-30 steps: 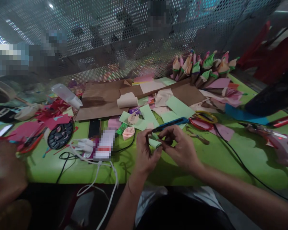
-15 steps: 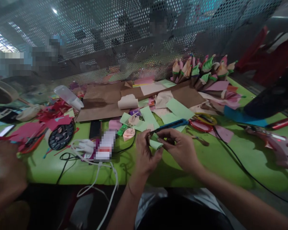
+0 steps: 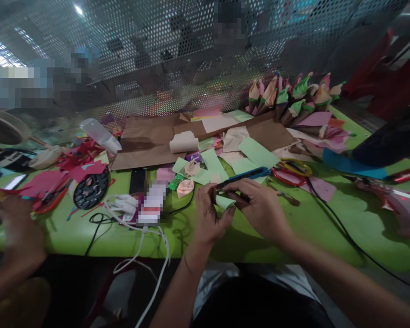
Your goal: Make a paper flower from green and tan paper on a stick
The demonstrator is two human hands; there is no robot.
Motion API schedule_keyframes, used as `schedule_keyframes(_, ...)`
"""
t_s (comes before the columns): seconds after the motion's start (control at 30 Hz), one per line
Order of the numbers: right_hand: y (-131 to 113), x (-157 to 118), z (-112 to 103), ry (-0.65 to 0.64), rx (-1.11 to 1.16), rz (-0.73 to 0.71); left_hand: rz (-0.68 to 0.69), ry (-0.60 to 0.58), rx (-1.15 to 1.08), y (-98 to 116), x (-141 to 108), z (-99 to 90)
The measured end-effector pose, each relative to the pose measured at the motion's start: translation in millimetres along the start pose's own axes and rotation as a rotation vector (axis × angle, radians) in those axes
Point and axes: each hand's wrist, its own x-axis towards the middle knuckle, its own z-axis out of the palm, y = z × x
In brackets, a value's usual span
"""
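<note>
A small curled piece of light green paper (image 3: 224,202) is pinched between my hands above the front of the green table. My left hand (image 3: 209,221) holds its left side, with the thumb underneath at the lower edge. On the paper's right side, the fingers of my right hand (image 3: 262,207) are bent in against it; their tips are partly hidden. Just behind my hands lies a blue utility knife (image 3: 251,174). Light green paper sheets (image 3: 258,152) and a rolled cream paper (image 3: 184,142) are farther back. A peach paper rosette (image 3: 185,188) sits left of my left hand.
Paper cones (image 3: 294,98) stand at the back right. Scissors (image 3: 289,177) and a pink glue gun (image 3: 392,200) with a trailing cord lie right. A phone (image 3: 153,202) with white cables is left. Another person's hand (image 3: 17,218) works at far left, near a black round palette (image 3: 91,189).
The view has shifted slightly, so the table items sit a little farther right. Both hands keep hold of the green paper, which has turned a little between the fingers.
</note>
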Motion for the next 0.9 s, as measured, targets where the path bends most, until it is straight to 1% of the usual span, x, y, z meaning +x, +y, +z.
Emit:
schedule_keyframes(0.13, 2, 2, -5, -0.088, -0.105, -0.048, -0.014, 0.001, -0.073, -1, -1, 2.6)
schedule_keyframes(0.27, 1, 4, -9, -0.154, -0.195, -0.062, -0.012, -0.012, -0.142, -4, -2, 3.7)
schedule_keyframes(0.4, -4, 8, -14, -0.234, -0.282, -0.090, -0.003, -0.031, -0.139, -6, -2, 2.5)
schedule_keyframes(0.6, -9, 15, -19, -0.334, -0.349, -0.121, -0.036, -0.055, -0.120, -6, -2, 0.1)
schedule_keyframes(0.67, -8, 16, -19, -0.331, -0.341, -0.124, -0.054, -0.068, -0.120, -5, -2, -0.2)
schedule_keyframes(0.8, -5, 17, -18, -0.282, -0.288, -0.106, -0.089, -0.072, -0.136, -3, -3, 0.7)
schedule_keyframes(0.9, -3, 17, -18, -0.281, -0.256, -0.104, -0.102, -0.072, -0.147, -4, -3, 1.9)
